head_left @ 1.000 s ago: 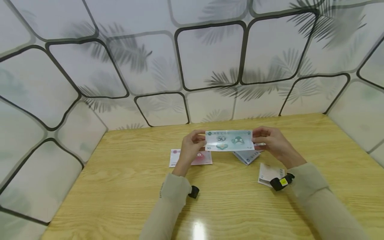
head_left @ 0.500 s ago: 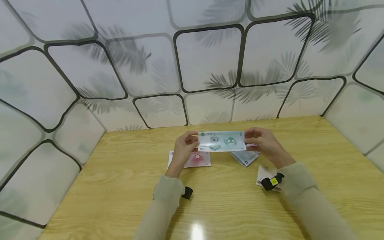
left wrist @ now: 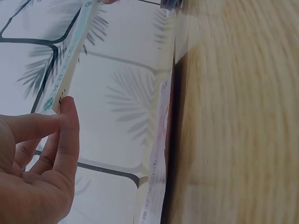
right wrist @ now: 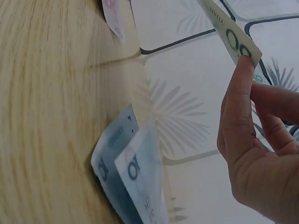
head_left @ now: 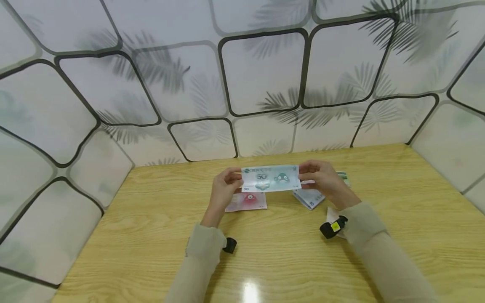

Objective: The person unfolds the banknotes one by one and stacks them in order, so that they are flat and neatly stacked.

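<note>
A pale green banknote (head_left: 270, 178) marked 50 is stretched level above the table, its printed face towards the head camera. My left hand (head_left: 222, 187) pinches its left end between thumb and fingers, as the left wrist view confirms. At the other end, my right hand (head_left: 322, 179) pinches the note's edge; the right wrist view shows thumb and forefinger meeting there. Below the left hand lies a pink banknote (head_left: 248, 202), partly hidden. Folded blue notes (head_left: 308, 198) marked 10 lie under the right hand, standing slightly ajar in the right wrist view.
Beyond the right hand, a green note (head_left: 345, 178) shows in part on the wooden table (head_left: 151, 235). A pale folded note (head_left: 331, 215) is mostly covered by the right wrist's black strap (head_left: 333, 227). A patterned wall (head_left: 265, 134) rises behind the table.
Both hands have shifted left together with the 50 note still held between them. More of the green note behind the right hand now shows, while the left hand covers the pink note's left end.
</note>
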